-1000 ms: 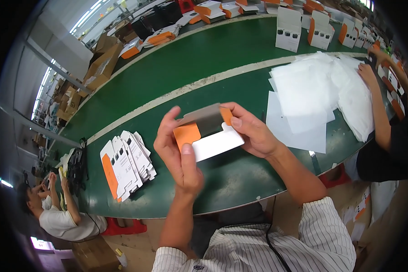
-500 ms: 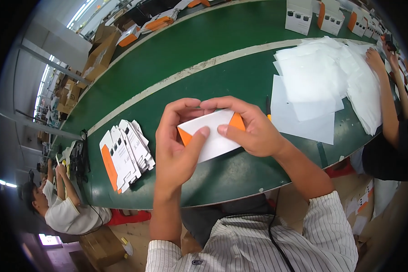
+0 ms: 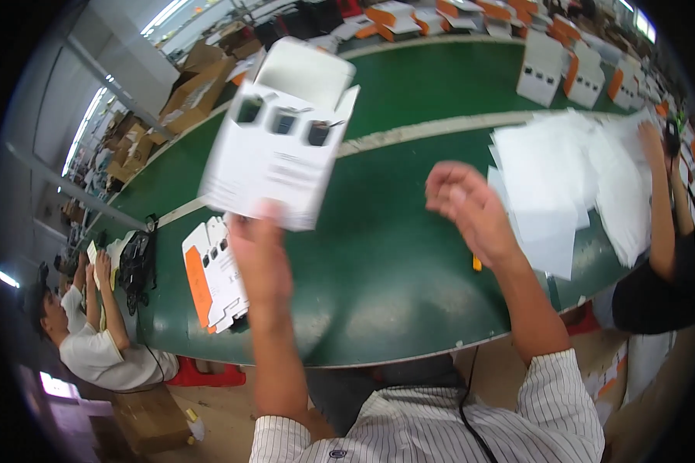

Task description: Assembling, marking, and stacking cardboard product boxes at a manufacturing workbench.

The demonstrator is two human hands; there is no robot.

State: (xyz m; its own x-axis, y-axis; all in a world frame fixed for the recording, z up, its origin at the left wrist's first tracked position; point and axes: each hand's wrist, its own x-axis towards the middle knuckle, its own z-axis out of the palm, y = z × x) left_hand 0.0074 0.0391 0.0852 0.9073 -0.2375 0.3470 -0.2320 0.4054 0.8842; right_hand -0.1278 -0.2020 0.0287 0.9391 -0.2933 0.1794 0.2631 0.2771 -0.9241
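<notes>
My left hand [image 3: 261,258] grips a white cardboard box [image 3: 274,166] by its lower end, thumb on the front panel. The box is raised over the table, tilted slightly and a little blurred. Dark device pictures run across its front, and its top flap stands up. Below and left of it lies a stack of flattened cartons [image 3: 222,282], white with an orange side, partly hidden by my left hand and arm. Apart from the box, my right hand [image 3: 471,208] hovers over the table with loosely bent fingers and nothing in it.
White sheets [image 3: 544,170] lie piled at the right, beside another person's arms [image 3: 660,181]. Several standing boxes [image 3: 539,73] line the far right of the green table [image 3: 378,285]. A small orange-yellow object [image 3: 477,262] lies near my right wrist. Another person [image 3: 104,332] sits at the left.
Both hands were around the box's white and orange end. My left hand has swung the box up and left, showing its printed front; my right hand has let go and moved right.
</notes>
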